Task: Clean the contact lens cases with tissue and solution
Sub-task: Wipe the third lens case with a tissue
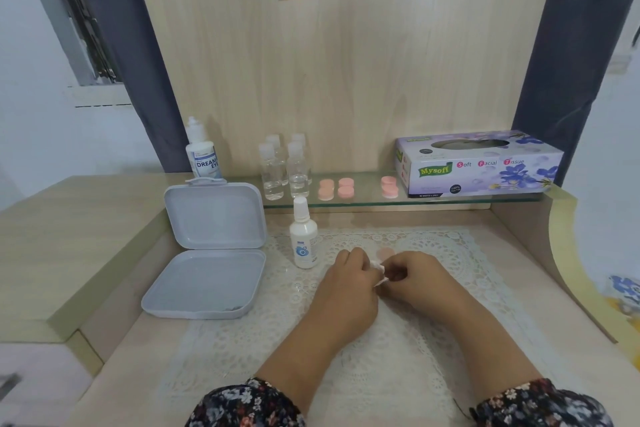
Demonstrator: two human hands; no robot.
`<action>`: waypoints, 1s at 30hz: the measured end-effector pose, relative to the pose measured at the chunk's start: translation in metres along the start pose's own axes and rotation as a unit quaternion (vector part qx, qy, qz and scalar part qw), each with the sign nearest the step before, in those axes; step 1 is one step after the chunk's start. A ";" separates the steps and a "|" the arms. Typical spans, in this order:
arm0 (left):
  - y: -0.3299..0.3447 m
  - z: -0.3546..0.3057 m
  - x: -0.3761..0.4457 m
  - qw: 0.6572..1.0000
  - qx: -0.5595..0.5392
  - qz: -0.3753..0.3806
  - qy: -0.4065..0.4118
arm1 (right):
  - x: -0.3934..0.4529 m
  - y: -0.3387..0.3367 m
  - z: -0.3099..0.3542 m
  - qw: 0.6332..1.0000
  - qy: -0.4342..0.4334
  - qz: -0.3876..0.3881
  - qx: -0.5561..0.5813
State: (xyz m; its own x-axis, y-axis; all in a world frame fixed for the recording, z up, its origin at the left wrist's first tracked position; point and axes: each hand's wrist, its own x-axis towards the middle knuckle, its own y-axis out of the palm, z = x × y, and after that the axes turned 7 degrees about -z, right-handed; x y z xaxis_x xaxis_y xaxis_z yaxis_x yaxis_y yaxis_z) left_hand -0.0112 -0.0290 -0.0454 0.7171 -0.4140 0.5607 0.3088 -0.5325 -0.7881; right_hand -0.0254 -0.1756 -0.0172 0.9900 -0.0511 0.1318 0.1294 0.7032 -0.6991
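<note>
At the near middle of the surface [485,253]: both hands are meeting over the lace mat [433,340], fingertips almost touching.
Left hand [349,282]: curling closed, seemingly pinching the left side of a small white wad of tissue [379,274]; whether a case part is tucked inside it I cannot tell.
Right hand [420,279]: clenching around the tissue's right side, fingers folded inward.
Pink piece [384,253]: lying on the mat just beyond the fingertips, on the far side, roughly midway between the two hands; it looks round, so no long axis is showing, and neither hand is clearly nearer.
Other pink cases [336,188]: sitting in small stacks on the glass shelf [450,202], well beyond the hands.
Solution bottle [304,236]: standing upright just left and far of the left hand, which is the nearer one to it.
Tissue box [479,163]: resting on the shelf at far right.
Open grey box [211,250]: lying at left, lid up.
Step, as judged: wiping is going on; the next reach probably goes forward.
</note>
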 end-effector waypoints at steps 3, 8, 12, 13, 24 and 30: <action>0.002 0.000 0.002 0.999 -0.001 0.015 -0.028 | 0.000 0.001 0.000 1.000 0.000 -0.003 0.010; -0.004 0.002 0.012 0.965 -0.181 -0.012 -0.187 | 0.002 0.001 -0.002 1.000 0.005 -0.001 0.004; -0.012 -0.002 0.008 0.919 -0.292 -0.127 -0.230 | 0.002 0.001 -0.003 1.000 0.014 0.001 0.001; -0.012 -0.004 0.007 0.917 -0.301 -0.121 -0.231 | 0.002 0.000 -0.002 1.000 0.012 -0.001 0.000; -0.007 0.001 -0.001 1.000 -0.015 -0.020 -0.016 | -0.002 -0.002 0.002 0.999 0.024 0.007 0.030; -0.010 -0.002 0.003 0.997 0.060 0.039 -0.017 | -0.001 -0.001 0.002 0.999 0.025 0.000 0.021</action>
State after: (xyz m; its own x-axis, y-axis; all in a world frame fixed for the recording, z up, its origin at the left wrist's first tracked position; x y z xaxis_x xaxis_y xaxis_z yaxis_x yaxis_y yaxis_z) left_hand -0.0129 -0.0264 -0.0352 0.7623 -0.4237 0.4893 0.3224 -0.4070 -0.8546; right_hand -0.0270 -0.1749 -0.0159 0.9917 -0.0866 0.0956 0.1284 0.7322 -0.6689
